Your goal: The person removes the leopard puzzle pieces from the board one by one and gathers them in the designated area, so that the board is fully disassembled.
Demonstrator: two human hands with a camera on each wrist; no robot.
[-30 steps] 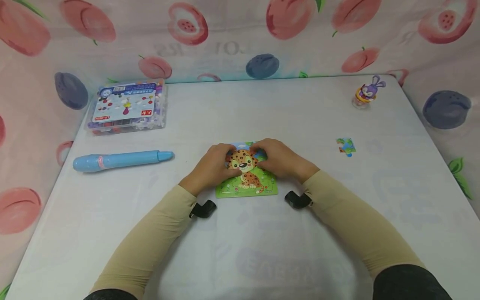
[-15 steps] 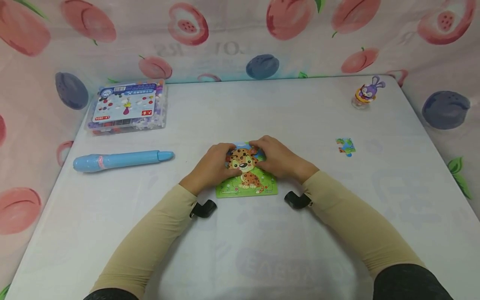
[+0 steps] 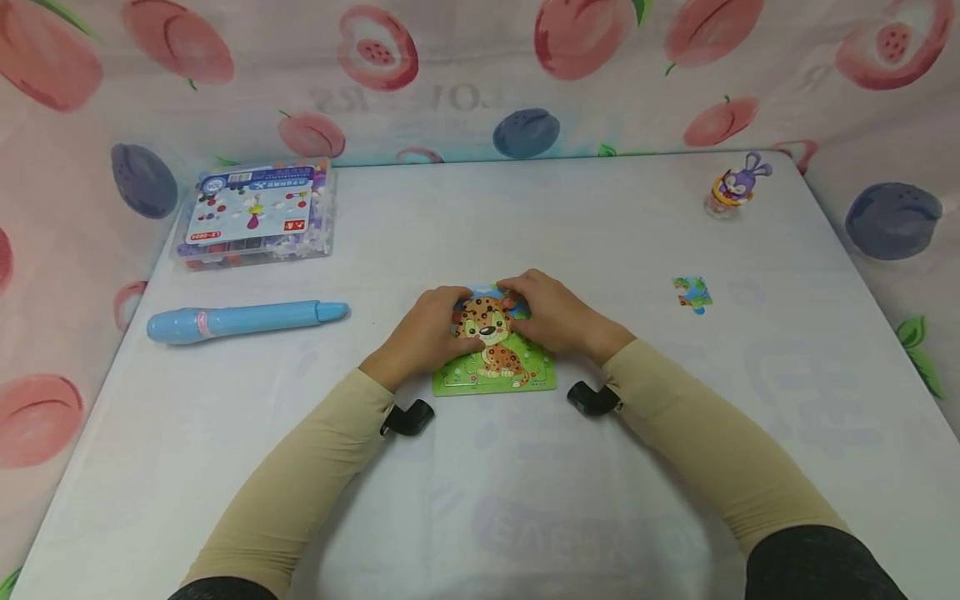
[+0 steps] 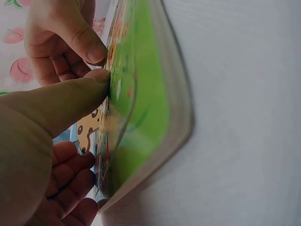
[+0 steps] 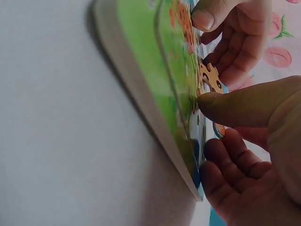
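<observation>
A leopard jigsaw puzzle (image 3: 497,367) in a green-bordered tray lies in the middle of the white table. My left hand (image 3: 426,332) grips it from the left, its thumb on the picture and the other fingers curled at the far side. From the right, my right hand (image 3: 562,315) holds it likewise, thumb on the leopard's face and index finger near the top edge. In the wrist views a spotted puzzle piece (image 5: 211,75) stands tilted up at the far side, between the hands. Thumbs and fingers hide part of it.
A loose jigsaw piece (image 3: 692,294) lies to the right. Behind it stands a small jar topped with a purple rabbit (image 3: 738,182). At left are a light-blue tube-shaped thing (image 3: 247,321) and a clear plastic box (image 3: 255,208) of small colourful parts.
My right hand has shifted slightly left and away from me along the puzzle. The left hand and the puzzle look unmoved.
</observation>
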